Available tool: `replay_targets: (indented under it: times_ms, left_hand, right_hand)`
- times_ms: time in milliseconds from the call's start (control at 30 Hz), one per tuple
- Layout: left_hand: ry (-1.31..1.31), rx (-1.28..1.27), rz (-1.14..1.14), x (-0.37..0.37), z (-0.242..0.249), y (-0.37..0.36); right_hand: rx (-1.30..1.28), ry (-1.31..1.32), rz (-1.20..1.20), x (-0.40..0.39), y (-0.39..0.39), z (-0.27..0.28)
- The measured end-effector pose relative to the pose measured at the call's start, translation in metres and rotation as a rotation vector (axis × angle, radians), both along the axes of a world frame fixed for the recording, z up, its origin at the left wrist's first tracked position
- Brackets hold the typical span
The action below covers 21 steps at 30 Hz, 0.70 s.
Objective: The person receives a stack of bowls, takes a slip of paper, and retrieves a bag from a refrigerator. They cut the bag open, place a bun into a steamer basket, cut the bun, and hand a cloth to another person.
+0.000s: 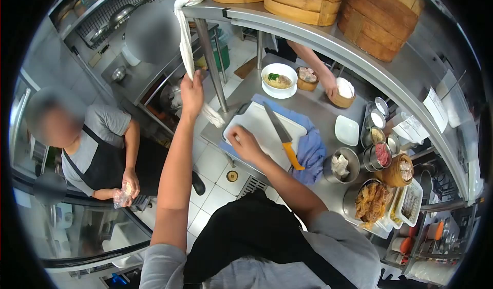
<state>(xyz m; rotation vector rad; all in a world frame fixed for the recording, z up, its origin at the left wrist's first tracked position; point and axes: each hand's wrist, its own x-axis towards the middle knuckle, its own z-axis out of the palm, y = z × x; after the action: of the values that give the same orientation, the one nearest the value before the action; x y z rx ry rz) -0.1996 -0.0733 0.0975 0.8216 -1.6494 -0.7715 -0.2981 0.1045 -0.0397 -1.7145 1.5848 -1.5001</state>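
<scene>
My left hand (pixel 192 95) is raised and closed on a white cloth (pixel 185 37) that is draped over the metal shelf corner. The cloth's lower end (pixel 211 115) hangs below my hand. Over the left part of a white cutting board (pixel 262 129), my right hand (pixel 243 143) hovers with loosely bent fingers and nothing visible in them. A knife (pixel 280 129) with an orange handle lies across the board's right side. Under and beside the board is a crumpled blue cloth (pixel 310 153).
Bamboo steamers (pixel 303 4) stand on the overhead shelf (pixel 328 29). A co-worker's hand (pixel 331 86) touches a small steamer (pixel 343 100) near a noodle bowl (pixel 279 78). Metal ingredient pots (pixel 341 164) line the counter's right. Another person (pixel 102 150) stands at left.
</scene>
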Motion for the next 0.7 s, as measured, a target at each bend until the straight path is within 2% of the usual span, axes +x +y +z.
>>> replay_targets:
  times_ms: [33, 67, 133, 167, 233, 300, 367, 433, 500, 600, 667, 700]
  left_hand:
    - [0.025, -0.01, 0.017, 0.008, 0.001, 0.006]
    - [0.033, -0.004, 0.025, 0.015, 0.002, 0.008]
    - [-0.019, 0.195, -0.115, 0.034, 0.003, 0.01]
    - [0.066, 0.331, -0.173, 0.034, 0.022, 0.04]
    - [0.165, 0.586, -0.424, 0.029, 0.02, 0.068]
    - [0.155, 0.821, -0.681, 0.025, 0.026, 0.099]
    - [0.207, 0.727, -0.919, 0.031, 0.055, 0.124]
    - [0.157, 0.138, -0.826, 0.038, 0.1, 0.121]
    - [0.276, -0.208, -0.584, 0.048, 0.145, 0.105]
    - [-0.038, -0.819, 0.192, 0.075, 0.187, 0.025]
    - [-0.224, -0.755, 0.442, 0.089, 0.176, -0.013]
    - [-0.312, -0.498, 0.418, 0.091, 0.16, -0.023]
  right_hand:
    - [-0.056, 0.032, -0.006, -0.006, 0.019, -0.024]
    - [0.016, 0.084, -0.072, -0.012, 0.037, -0.047]
    - [0.108, 0.143, -0.166, -0.021, 0.071, -0.075]
    - [0.124, 0.152, -0.195, -0.025, 0.082, -0.081]
    - [0.122, 0.182, -0.174, -0.035, 0.093, -0.089]
    - [0.107, 0.21, -0.143, -0.041, 0.098, -0.088]
    - [0.239, 0.071, -0.145, -0.038, 0.096, -0.079]
    - [0.234, 0.083, -0.135, -0.032, 0.09, -0.065]
    - [0.268, 0.128, -0.112, -0.026, 0.083, -0.058]
    - [0.242, 0.099, -0.021, -0.01, 0.074, -0.061]
    - [0.26, 0.075, 0.044, 0.006, 0.076, -0.059]
    - [0.27, 0.06, 0.085, 0.014, 0.08, -0.056]
